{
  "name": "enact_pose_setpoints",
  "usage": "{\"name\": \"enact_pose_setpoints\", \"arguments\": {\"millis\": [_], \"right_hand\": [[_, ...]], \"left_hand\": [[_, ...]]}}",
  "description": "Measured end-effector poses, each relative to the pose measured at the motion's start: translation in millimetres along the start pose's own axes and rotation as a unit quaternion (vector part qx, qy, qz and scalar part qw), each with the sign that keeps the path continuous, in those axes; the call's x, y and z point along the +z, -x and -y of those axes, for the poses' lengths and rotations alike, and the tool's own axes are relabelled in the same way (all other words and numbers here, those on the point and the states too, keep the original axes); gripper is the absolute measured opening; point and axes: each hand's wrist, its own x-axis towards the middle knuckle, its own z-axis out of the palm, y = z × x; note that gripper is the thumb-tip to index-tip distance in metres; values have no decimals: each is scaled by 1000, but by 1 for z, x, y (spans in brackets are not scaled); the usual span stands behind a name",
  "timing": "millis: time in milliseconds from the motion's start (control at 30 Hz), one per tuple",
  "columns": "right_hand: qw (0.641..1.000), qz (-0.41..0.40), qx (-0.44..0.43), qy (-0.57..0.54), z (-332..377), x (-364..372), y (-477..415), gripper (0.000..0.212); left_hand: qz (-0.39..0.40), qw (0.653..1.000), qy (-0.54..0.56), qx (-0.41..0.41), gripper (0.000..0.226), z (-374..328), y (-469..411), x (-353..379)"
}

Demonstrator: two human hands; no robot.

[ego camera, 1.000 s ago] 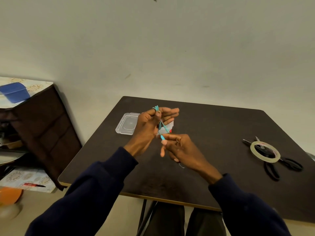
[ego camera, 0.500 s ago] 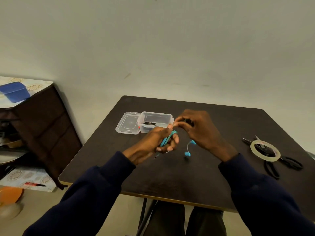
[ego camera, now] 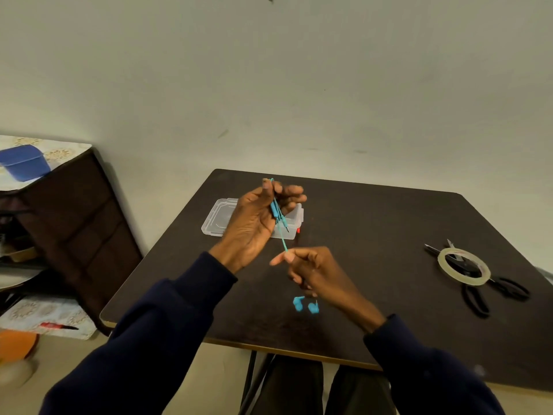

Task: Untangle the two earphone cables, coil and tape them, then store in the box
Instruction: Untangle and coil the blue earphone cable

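My left hand (ego camera: 259,218) is raised above the dark table (ego camera: 374,235) and grips a coil of turquoise earphone cable (ego camera: 276,212), looped between thumb and fingers. A taut strand runs down to my right hand (ego camera: 308,269), which pinches it. Two turquoise earbuds (ego camera: 305,304) dangle below my right hand, just above the tabletop. The clear plastic box (ego camera: 294,218) stands behind my left hand, mostly hidden, with its lid (ego camera: 220,217) lying to its left.
A roll of clear tape (ego camera: 463,266) rests on black scissors (ego camera: 478,289) at the table's right side. A dark cabinet (ego camera: 71,229) with a blue container (ego camera: 25,161) stands to the left. The wall is close behind the table.
My left hand has risen with the coil in front of the box. My right hand moved back toward me, pulling the strand downward, and the earbuds now hang nearer the front edge.
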Motion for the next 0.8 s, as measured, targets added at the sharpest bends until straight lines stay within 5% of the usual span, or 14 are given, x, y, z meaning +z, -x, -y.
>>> {"name": "enact_pose_setpoints", "arguments": {"millis": [167, 367, 533, 667, 800], "right_hand": [[956, -26, -125, 263, 21, -4, 9, 28], [877, -116, -227, 406, 47, -42, -12, 22], [878, -119, -258, 385, 46, -63, -27, 4], [950, -145, -201, 190, 34, -59, -27, 8], [988, -116, -98, -31, 14, -38, -19, 18]], "left_hand": [[-15, 967, -252, 45, 40, 16, -2, -11], [36, 914, -404, 10, 46, 37, 17, -6], [55, 960, -248, -116, 60, 34, 21, 1], [106, 977, -62, -173, 46, 29, 23, 0], [154, 959, 90, -220, 45, 23, 21, 2]]}}
